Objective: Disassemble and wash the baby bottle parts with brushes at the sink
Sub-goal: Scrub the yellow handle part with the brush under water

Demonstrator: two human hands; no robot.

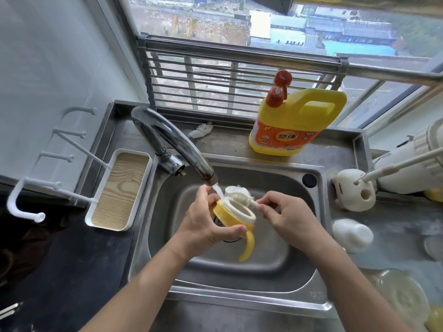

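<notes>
The left hand (206, 221) curls around a yellow plastic handled bottle collar (221, 210) with a cream inner ring, held over the steel sink (239, 300) under running tap water (219, 191). Just beside it, the right hand (285, 212) pinches the handle of a white sponge brush (236, 194), whose head sits at the ring's far edge.

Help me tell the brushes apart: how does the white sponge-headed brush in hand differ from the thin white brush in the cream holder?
The sponge-headed brush is pinched by the right hand at the yellow bottle collar the left hand grips, head showing; the thin brush leans unheld in the cream holder, head hidden. Both handles are white.
</notes>
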